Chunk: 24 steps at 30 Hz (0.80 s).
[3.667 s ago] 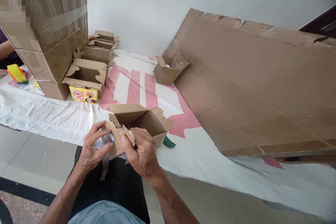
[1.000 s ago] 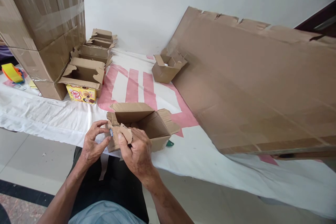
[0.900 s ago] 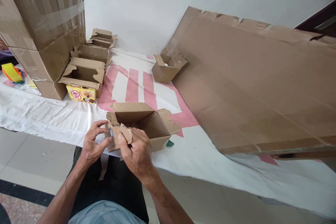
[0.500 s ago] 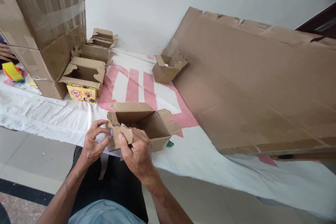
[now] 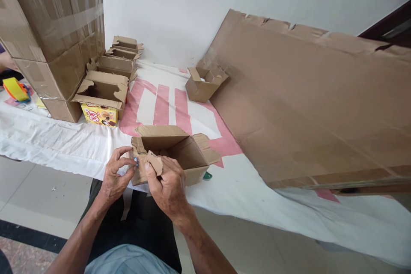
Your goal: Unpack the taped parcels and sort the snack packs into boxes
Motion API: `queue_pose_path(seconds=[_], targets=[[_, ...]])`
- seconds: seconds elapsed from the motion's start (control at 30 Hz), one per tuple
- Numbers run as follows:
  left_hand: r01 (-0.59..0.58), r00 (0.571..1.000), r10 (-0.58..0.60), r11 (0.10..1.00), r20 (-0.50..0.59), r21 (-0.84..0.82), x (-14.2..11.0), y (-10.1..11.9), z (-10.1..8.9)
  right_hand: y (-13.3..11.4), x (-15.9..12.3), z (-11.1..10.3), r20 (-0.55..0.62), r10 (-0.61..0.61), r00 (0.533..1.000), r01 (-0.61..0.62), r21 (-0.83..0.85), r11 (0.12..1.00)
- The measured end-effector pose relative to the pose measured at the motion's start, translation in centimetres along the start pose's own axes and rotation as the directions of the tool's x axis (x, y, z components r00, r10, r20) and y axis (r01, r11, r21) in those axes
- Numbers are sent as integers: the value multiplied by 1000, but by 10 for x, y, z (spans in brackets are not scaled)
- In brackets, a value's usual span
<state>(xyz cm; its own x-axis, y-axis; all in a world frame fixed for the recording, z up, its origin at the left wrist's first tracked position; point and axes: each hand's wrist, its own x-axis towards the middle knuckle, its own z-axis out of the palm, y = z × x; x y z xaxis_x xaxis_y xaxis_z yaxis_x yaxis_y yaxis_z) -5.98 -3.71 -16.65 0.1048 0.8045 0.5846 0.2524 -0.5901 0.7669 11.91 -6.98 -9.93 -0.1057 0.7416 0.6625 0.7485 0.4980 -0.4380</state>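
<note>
An open cardboard box (image 5: pixel 175 145) with ragged flaps stands at the table's front edge. At its left end, my left hand (image 5: pixel 116 172) pinches a small blue piece (image 5: pixel 136 162) against the cardboard; its exact kind is too small to make out. My right hand (image 5: pixel 168 184) grips the box's torn near flap (image 5: pixel 155 164), thumb outside and the other fingers reaching over into the box, where they are partly hidden. A dark green object (image 5: pixel 208 176) pokes out at the box's right side.
Large taped cartons (image 5: pixel 41 25) are stacked at left, with open small boxes (image 5: pixel 104 87) in a row beside them and a yellow printed pack (image 5: pixel 99 114) in front. A tape dispenser (image 5: pixel 16 90) lies far left, near another person's arm (image 5: pixel 7 61). A big cardboard sheet (image 5: pixel 308 107) leans right, behind a small box (image 5: pixel 202 87).
My hands and the box hold nearly the same position; the fingers of my left hand shift slightly on the blue piece. The other person's hand at far left has moved.
</note>
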Motion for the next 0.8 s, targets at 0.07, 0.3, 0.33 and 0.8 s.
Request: queue_pose_path(seconds=[0.07,0.3,0.33,0.8], targets=[[-5,1000,5,1000,0,-2,0,0,1,0,0,0,-1,-1,1000,1,-2,1000],[-20,1000,20,1000,9,5,-1,-1,0,0,0,-1,10,2,1000,-2,-10,1000],[-15,1000,15,1000,12,7,-1,0,0,0,0,-1,11,4,1000,-4,-11,1000],[90,996,-89,995,19,-46,-1,-6,-3,-2,0,-3,21,9,1000,-9,14,1000]])
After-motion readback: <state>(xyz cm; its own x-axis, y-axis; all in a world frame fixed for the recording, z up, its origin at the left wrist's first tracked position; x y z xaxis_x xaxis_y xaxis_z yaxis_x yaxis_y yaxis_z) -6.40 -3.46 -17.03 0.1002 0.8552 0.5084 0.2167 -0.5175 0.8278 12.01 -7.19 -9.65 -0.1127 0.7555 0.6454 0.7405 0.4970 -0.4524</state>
